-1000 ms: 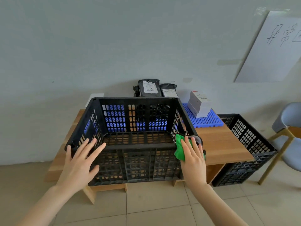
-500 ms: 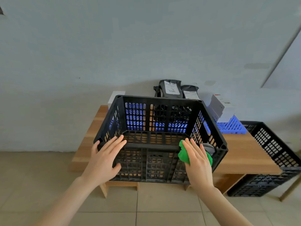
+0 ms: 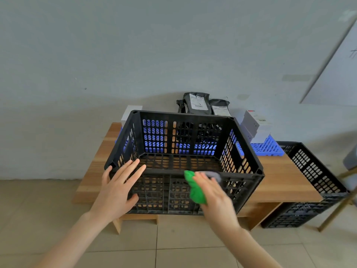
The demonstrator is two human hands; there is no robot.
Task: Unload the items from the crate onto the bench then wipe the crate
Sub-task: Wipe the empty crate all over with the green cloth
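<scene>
A black slotted crate (image 3: 241, 151) stands on the low wooden bench (image 3: 280, 176), with nothing visible inside it. My left hand (image 3: 117, 188) lies flat, fingers spread, against the crate's near wall at its left corner. My right hand (image 3: 216, 198) presses a green and grey cloth (image 3: 195, 188) on the near wall, just under the rim, right of centre. Behind the crate, on the bench by the wall, stand two black pouches (image 3: 201, 103), white boxes (image 3: 255, 124) and a blue slotted board (image 3: 268, 147).
A second black crate (image 3: 313, 176) sits on the floor at the bench's right end. A wooden chair leg (image 3: 340, 206) crosses in front of it. A small white box (image 3: 131, 113) is behind the crate's left corner. Tiled floor lies in front.
My right hand has slid the cloth leftwards along the crate's near wall, from the right corner towards the middle. My left hand stays flat on the left corner.
</scene>
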